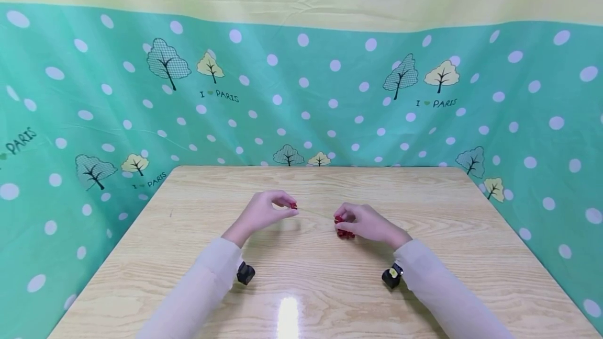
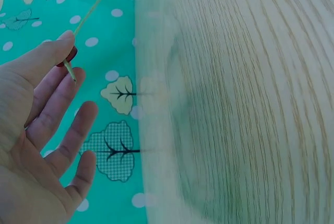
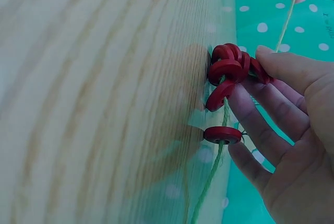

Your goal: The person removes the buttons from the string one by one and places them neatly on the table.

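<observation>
In the head view my left hand (image 1: 265, 209) is raised over the wooden table, left of my right hand (image 1: 369, 223). Thumb and index finger of the left hand pinch a red disc bead (image 2: 72, 54); a short end of yellow-green string (image 2: 94, 9) pokes out through it. The string runs taut across to the right hand. There, the right thumb and fingertips pinch a red disc bead (image 3: 258, 71) beside a bunch of several red disc beads (image 3: 225, 71) on the string. One more bead (image 3: 222, 134) sits apart below the bunch, with string trailing down from it.
The pale wooden table (image 1: 301, 182) reaches back to a green dotted curtain (image 1: 301, 114) with tree prints. Black wrist cameras (image 1: 246, 273) are strapped at both sleeves. A bright light reflection lies near the table's front.
</observation>
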Motion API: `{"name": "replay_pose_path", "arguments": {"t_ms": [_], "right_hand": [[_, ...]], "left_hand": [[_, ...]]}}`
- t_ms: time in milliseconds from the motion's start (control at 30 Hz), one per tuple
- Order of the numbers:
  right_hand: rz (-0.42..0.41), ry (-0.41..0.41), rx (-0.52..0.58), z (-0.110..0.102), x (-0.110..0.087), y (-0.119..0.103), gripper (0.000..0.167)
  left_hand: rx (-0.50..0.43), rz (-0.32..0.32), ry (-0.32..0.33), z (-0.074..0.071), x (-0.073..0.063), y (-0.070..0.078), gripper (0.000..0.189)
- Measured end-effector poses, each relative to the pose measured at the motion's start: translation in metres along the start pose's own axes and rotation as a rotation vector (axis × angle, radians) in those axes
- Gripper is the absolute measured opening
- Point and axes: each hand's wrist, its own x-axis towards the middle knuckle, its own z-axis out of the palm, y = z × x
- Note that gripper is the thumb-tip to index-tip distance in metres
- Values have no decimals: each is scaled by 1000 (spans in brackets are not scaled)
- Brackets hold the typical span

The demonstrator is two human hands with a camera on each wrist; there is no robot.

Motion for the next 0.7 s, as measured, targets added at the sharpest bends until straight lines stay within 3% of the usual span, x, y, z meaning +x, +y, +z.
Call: {"name": "replay_pose_path", "arguments": {"t_ms": [700], "right_hand": [[3,7,-2,-3,-5,5,23]], "left_hand": [[4,-3,22,-9,-7,-4,27]]}}
